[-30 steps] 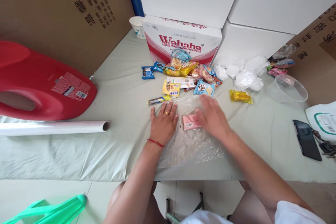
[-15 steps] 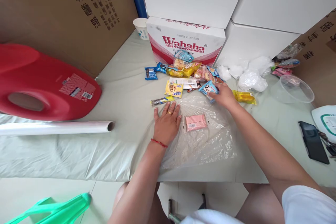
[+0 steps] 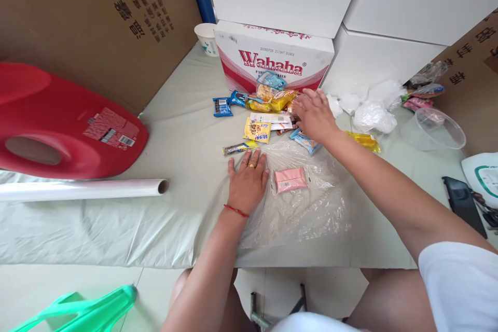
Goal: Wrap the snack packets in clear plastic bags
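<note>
My left hand [image 3: 247,179] lies flat with fingers spread on the left edge of a clear plastic bag [image 3: 307,218]. On that bag rests a pink wrapped snack [image 3: 290,180]. My right hand [image 3: 314,114] reaches over the right side of the snack pile, fingers apart, and I see nothing held in it. Just below it is a light-blue snack packet [image 3: 303,141]. Left of it are a yellow cookie packet [image 3: 257,130], white packets [image 3: 270,119] and yellow wrapped snacks [image 3: 283,100]. A thin yellow-and-grey stick packet [image 3: 239,148] lies just beyond my left fingertips.
A Wahaha carton [image 3: 272,57] stands behind the pile. At left are a red jug [image 3: 66,124] and a roll of film [image 3: 85,189]. Rightward lie crumpled clear plastic [image 3: 375,114], a clear bowl [image 3: 433,132], a yellow packet [image 3: 363,141] and a black phone [image 3: 465,205].
My right hand has let go of the light-blue packet, which now lies lower on the bag's far edge. The hand has moved up and left over the pile. My left hand stays put.
</note>
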Tool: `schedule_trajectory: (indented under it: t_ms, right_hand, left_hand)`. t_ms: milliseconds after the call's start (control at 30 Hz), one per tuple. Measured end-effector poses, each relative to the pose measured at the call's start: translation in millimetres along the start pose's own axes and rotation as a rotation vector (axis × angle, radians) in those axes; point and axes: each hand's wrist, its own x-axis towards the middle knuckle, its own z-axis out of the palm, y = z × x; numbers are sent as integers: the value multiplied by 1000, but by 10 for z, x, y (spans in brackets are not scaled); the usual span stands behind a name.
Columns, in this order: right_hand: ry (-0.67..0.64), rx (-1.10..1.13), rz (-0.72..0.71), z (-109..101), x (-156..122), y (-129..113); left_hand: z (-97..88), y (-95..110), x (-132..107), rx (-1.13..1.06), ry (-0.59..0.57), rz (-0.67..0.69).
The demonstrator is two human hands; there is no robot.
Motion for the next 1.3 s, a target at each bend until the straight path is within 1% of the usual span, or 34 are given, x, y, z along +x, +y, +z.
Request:
schedule_trajectory:
  t_ms: [67, 133, 200, 267, 333, 367, 433, 467, 500, 533, 600, 667, 733, 767, 800, 833, 900, 933, 967, 1000, 1033, 1067, 1133, 1167, 1233, 1300]
  right_hand:
    - [-7, -64, -27, 102, 162, -30]
    - [6, -90, -3, 174, 270, -42]
    - [38, -89, 34, 169, 318, -44]
    - [86, -79, 55, 67, 299, -45]
    - [151, -6, 102, -112, 210, -53]
    - [182, 111, 171, -218, 137, -62]
    - [209, 474, 383, -423, -65, -97]
    - [197, 685, 503, -511, -190, -127]
    - [164, 840, 585, -580, -327, -166]
    - [124, 951, 633, -627, -469, -216]
    - [25, 1081, 662, -653, -749, -350]
    - [-84, 1261, 722, -599, -992, -523]
    - [-190, 1454, 807, -502, -1181, -710]
    - [-238, 1493, 843, -453, -1256, -796]
    - [-283, 1451, 856, -415, -1321, -870]
    - [-315, 1312, 838, -392, -1376, -927]
    - [-331, 855, 752, -403, -1459, -979]
    - [-312, 618, 690, -433, -1484, -975]
    - [-278, 429, 609, -474, -1494, -953]
    - [-243, 312, 508, -516, -1487, -921]
    - [-215, 265, 386, -553, -1463, -884]
    - [-206, 271, 244, -578, -1423, -848]
    - [-240, 344, -28, -576, -1309, -803]
    - [-276, 371, -118, -552, -1243, -798]
    - [-355, 367, -195, -480, -1117, -822]
    - [-413, 312, -204, -414, -1027, -873]
  left_hand:
    - [-7, 4, -1, 0, -2, 1]
    - [-10, 6, -4, 0, 2, 3]
    - [-9, 7, -7, -2, 6, 3]
    - [-6, 4, -8, -9, 5, 3]
    - [-5, -4, -9, -18, -2, 5]
    - [-7, -8, -8, -22, -7, 6]
    - [-12, -14, -8, -30, -18, 4]
    - [-14, -16, -9, -32, -22, 3]
    - [-16, -17, -9, -34, -25, 1]
    - [-16, -17, -10, -34, -26, -1]
    - [-13, -16, -13, -32, -26, -4]
    - [-8, -14, -14, -27, -22, -3]
    - [-5, -12, -13, -22, -16, 1]
    - [-5, -11, -11, -20, -15, 4]
    - [-5, -9, -9, -18, -14, 4]
    - [-6, -7, -7, -17, -15, 3]
    - [-10, -2, -2, -17, -21, -2]
    - [-11, 1, 0, -17, -22, -3]
    - [-12, 4, 2, -18, -22, -3]
    - [-12, 6, 5, -18, -21, -2]
    - [-10, 8, 7, -19, -20, -1]
    - [-9, 10, 9, -19, -17, -2]
    - [-3, 11, 13, -21, -14, -7]
    - [-1, 10, 15, -22, -14, -9]
    - [2, 10, 17, -24, -14, -10]
    - [2, 10, 15, -28, -10, -7]
